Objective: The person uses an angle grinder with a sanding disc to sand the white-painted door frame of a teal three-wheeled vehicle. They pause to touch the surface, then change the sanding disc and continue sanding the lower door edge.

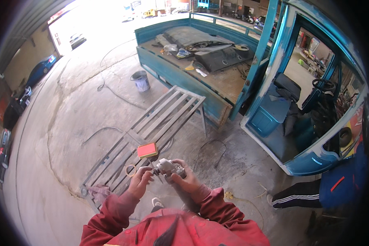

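Above the slatted metal bench (pixel 168 112), I hold a grey angle grinder (pixel 167 166) in front of my body. My right hand (pixel 187 179) is wrapped round its body, with the thumb on top. The fingers of my left hand (pixel 140 183) are closed at the grinder's head, by the thin disc seen nearly edge-on; their exact grip is partly hidden. Just beyond the tool, a red and yellow box (pixel 147 150) rests at the bench's edge. A tape-like ring (pixel 130 170) lies beside my left hand, and a pinkish rag (pixel 99 192) is on the bench's near end.
A teal truck bed (pixel 184 74) holding panels stands behind the bench, and a doorless teal cab (pixel 270 110) is at right. Near it is another person's striped trouser leg (pixel 295 194). A bucket (pixel 140 81) and a hose (pixel 123 98) are on the concrete floor.
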Motion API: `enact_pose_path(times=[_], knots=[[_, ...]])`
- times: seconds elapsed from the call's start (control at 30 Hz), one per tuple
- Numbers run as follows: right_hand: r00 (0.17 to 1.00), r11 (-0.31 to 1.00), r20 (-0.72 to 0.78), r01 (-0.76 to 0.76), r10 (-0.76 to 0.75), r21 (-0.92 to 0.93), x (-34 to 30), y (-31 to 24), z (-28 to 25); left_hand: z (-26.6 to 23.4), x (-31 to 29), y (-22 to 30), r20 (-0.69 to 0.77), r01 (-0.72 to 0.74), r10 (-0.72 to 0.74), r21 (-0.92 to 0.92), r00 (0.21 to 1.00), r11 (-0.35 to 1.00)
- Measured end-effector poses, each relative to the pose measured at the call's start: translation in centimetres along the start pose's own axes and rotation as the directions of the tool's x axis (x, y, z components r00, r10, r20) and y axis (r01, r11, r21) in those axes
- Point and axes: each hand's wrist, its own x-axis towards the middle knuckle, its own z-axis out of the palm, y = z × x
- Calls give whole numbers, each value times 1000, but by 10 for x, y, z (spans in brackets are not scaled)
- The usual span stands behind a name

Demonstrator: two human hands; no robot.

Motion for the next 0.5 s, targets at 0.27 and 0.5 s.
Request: enact_pose_path(times=[0.27, 0.5], knots=[[950, 968, -204, 214, -237, -132, 24, -2, 16, 13, 31, -58, 395, 451, -291, -410, 871, 793], [829, 897, -361, 439, -428, -55, 67, -22, 44, 28, 31, -55, 566, 144, -52, -120, 823, 982]])
